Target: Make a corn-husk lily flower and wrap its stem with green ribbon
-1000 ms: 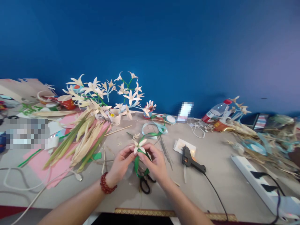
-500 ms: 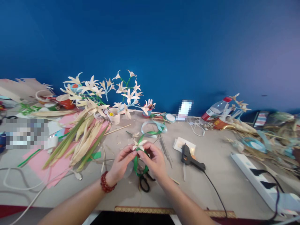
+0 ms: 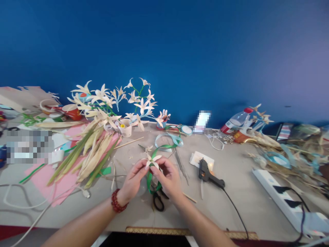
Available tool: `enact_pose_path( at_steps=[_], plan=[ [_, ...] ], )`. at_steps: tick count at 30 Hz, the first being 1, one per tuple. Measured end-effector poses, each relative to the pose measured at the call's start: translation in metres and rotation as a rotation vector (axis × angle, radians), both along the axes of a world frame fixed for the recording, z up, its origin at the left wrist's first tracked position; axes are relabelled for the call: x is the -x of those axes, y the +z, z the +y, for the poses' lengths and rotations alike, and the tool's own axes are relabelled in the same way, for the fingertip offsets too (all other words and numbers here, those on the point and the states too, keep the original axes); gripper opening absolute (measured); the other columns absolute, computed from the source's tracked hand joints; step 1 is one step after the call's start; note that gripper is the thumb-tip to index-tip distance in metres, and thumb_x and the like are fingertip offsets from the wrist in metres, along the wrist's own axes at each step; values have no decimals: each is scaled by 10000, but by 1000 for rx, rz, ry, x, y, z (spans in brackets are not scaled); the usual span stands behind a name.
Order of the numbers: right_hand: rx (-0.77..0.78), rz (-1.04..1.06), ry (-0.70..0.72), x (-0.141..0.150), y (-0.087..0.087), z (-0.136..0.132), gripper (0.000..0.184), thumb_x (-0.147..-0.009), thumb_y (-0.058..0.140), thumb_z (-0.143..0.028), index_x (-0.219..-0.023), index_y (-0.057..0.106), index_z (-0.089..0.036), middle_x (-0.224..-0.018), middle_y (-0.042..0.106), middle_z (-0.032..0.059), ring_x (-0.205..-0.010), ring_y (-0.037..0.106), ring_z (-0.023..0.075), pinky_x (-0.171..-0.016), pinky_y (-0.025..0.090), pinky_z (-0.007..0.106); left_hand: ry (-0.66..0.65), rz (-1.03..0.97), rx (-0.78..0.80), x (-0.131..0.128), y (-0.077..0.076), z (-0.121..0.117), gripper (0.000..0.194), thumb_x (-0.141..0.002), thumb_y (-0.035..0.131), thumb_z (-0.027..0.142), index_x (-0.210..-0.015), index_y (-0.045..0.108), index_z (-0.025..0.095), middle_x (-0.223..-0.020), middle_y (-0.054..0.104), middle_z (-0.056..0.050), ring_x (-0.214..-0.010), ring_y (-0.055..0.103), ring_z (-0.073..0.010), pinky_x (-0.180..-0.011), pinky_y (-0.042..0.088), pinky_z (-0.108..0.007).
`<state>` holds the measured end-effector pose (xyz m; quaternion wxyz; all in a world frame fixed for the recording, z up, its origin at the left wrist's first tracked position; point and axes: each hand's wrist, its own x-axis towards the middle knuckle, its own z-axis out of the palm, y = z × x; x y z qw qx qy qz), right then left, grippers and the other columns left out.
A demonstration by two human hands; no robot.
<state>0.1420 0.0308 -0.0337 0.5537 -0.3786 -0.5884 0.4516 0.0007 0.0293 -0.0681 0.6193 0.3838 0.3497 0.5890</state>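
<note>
Between my two hands is a small cream flower (image 3: 153, 161) with pointed petals, its face turned up. The fingers of my left hand (image 3: 133, 176) pinch it from the left, a red bead bracelet on that wrist. My right hand (image 3: 168, 175) pinches it from the other side. A green ribbon (image 3: 149, 183) loops below and behind the flower; whether my fingers grip it too is hidden. Black-handled scissors (image 3: 158, 202) lie under the ribbon, blades out of sight. Just beyond my fingertips rests another small cream flower (image 3: 148, 148) on a short stem.
Thin wires (image 3: 181, 166) and a black glue gun (image 3: 208, 173) lie to the right, near a white power strip (image 3: 272, 197). Dried husks (image 3: 95, 159) cover pink paper on the left. Behind them stand finished flowers (image 3: 142, 106) and a paper cup (image 3: 125, 129). A bottle (image 3: 235, 120) stands back right.
The flower between my fingers has tilted slightly, so its petals show wider. Both hands stay nearly in place, and the things on the table have not moved.
</note>
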Motion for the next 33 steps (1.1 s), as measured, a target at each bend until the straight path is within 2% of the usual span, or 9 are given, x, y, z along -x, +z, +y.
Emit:
enact_pose_path(
  at_steps=[7, 12, 18, 25, 33],
  plan=[
    [155, 254, 82, 4, 0, 0, 172, -796, 722, -323, -777, 595, -208, -743, 595, -10, -670, 567, 144, -632, 469, 265, -16, -113, 27, -5, 9, 1, 146, -739, 774, 304, -813, 708, 197, -837, 651, -9, -747, 578, -126, -716, 492, -232],
    [175, 309, 53, 6, 0, 1, 152, -785, 742, -306, -795, 619, -216, -766, 603, -12, -699, 557, 141, -654, 452, 258, -22, -141, 24, -7, 13, 2, 80, -776, 746, 239, -815, 697, 188, -795, 661, 2, -726, 579, -102, -699, 476, -201],
    [164, 295, 24, 5, -5, 4, 129, -797, 732, -282, -804, 622, -216, -816, 626, -8, -762, 562, 145, -707, 442, 255, -21, -145, 43, -7, 15, 3, 90, -774, 746, 206, -841, 688, 191, -804, 674, 6, -728, 586, -97, -687, 469, -192],
    [189, 286, 32, 7, -5, 3, 169, -797, 726, -312, -787, 596, -205, -764, 613, -11, -702, 560, 142, -672, 449, 262, 10, -165, 38, -6, 15, 2, 111, -756, 763, 211, -850, 706, 196, -851, 681, -1, -788, 609, -116, -763, 482, -218],
    [69, 175, -32, 7, -2, 0, 139, -822, 695, -296, -779, 604, -200, -770, 590, -2, -715, 538, 143, -669, 439, 260, 34, -160, 18, -7, 14, 1, 98, -754, 767, 234, -834, 718, 206, -864, 669, 2, -806, 595, -116, -764, 473, -206]
  ],
)
